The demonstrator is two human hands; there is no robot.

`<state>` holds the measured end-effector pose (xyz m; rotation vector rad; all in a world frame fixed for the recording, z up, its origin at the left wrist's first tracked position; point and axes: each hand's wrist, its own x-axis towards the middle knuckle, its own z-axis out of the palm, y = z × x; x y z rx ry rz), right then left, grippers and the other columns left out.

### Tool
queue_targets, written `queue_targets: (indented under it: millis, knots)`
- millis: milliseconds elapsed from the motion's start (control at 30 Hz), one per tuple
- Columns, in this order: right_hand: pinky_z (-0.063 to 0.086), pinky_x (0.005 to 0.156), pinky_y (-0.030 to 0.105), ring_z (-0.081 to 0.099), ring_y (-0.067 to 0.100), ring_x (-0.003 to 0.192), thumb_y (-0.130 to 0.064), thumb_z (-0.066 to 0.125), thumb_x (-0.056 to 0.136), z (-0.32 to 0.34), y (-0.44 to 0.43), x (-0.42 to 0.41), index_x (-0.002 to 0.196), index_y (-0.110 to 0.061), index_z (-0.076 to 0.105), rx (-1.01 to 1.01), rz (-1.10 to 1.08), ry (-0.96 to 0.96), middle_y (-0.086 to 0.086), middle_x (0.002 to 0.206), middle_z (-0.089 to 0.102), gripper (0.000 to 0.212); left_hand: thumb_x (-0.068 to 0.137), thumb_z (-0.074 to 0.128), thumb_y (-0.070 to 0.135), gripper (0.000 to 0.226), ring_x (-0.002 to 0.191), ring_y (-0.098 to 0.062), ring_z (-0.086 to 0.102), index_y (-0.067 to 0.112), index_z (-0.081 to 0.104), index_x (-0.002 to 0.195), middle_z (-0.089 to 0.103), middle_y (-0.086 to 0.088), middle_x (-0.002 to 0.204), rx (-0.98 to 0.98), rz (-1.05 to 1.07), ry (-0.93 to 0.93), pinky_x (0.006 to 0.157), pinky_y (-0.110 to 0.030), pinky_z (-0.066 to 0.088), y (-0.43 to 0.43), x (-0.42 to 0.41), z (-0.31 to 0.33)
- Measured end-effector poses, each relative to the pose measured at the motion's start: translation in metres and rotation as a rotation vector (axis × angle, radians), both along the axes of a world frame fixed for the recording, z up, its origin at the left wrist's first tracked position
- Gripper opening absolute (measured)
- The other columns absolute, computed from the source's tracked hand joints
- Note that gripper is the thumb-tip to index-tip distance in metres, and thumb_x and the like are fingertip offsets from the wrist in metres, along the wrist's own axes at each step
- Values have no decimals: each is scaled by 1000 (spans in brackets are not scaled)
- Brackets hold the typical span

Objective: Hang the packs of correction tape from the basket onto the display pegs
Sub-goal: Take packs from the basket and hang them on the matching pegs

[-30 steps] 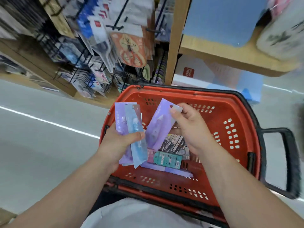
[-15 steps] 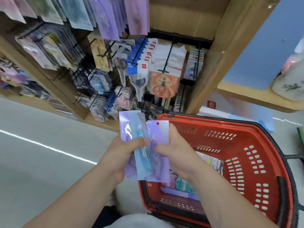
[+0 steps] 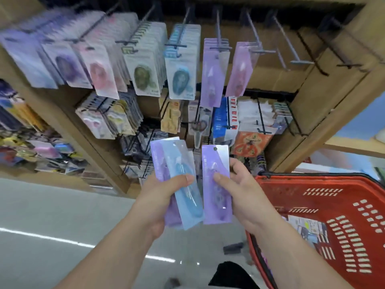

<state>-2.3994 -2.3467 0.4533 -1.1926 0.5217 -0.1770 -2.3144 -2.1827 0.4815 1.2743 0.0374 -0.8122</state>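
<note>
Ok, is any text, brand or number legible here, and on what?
Nothing reads for certain.
purple pack in the right hand: vertical print on its left edge, blurred.
blue pack in the left hand: no print legible.
red and white cards, lower peg: red marks, too blurred.
top-row packs: small print, too blurred.

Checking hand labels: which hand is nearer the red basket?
Right. The right hand, holding a purple pack, is beside the basket rim; the left hand, gripping a blue pack, is farther left.

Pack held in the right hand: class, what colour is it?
The pack in the right hand is purple; the head view shows it best.
</note>
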Motion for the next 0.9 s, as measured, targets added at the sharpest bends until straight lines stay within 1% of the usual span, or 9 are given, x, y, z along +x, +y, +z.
queue_targets:
  millis: [67,133,233,300,367,467,667,800,900]
  knots:
    - [53,91,45,69,27,103,-17,72,88,10,-2,14,121,-19,60,-67,-41,-44,12,116,75,35,66,75,14,42,78,-26,73,19,73,107,76,-11,94,-9,11,-21,69,-45,64,4,14,9]
    - [52,85,35,70,19,100,-11,71,94,22,-9,29,124,-18,59,-153,-63,-105,6,115,75,33,65,73,17,43,74,-23,73,20,72,108,76,-9,90,-24,9,-39,61,-41,64,4,28,16]
    - [55,80,29,71,13,93,-9,64,97,39,-21,53,123,-22,59,-222,-91,-201,0,109,77,30,65,76,18,56,80,-29,73,19,70,120,74,-12,95,-16,-1,-67,59,-40,61,-2,48,23]
    - [55,81,32,71,14,91,-12,64,98,48,-32,71,123,-29,58,-279,-101,-246,1,108,77,30,62,80,20,63,86,-33,74,21,69,124,75,-14,103,-4,-5,-82,65,-45,62,-8,60,27]
    - [55,85,37,69,18,90,-14,63,100,55,-43,88,124,-31,56,-320,-103,-288,1,108,76,31,65,77,21,60,85,-29,75,22,69,125,76,-13,104,-14,7,-92,65,-43,62,-18,70,32]
    - [55,93,35,70,15,103,-13,62,101,59,-58,112,129,-26,53,-351,-116,-329,-2,116,74,33,68,73,19,51,76,-25,76,19,71,119,77,-11,96,-65,5,-90,60,-38,61,-34,78,39]
    - [49,107,53,66,19,118,-17,65,100,52,-77,145,128,-29,54,-339,-138,-365,-3,125,70,32,66,75,18,52,78,-27,76,21,69,118,77,-9,97,-38,5,-146,62,-44,62,-52,91,44]
    - [48,108,56,64,20,123,-28,67,95,47,-82,151,130,-31,54,-347,-129,-357,-3,130,68,37,62,79,17,55,80,-28,76,21,69,117,75,-12,98,-18,-5,-136,63,-44,62,-56,96,40]
    - [51,104,52,66,18,115,-31,67,95,47,-83,156,119,-39,58,-425,-177,-341,-9,121,70,27,63,77,15,51,76,-28,75,19,69,113,75,-13,95,-22,-31,-117,58,-41,61,-58,100,40]
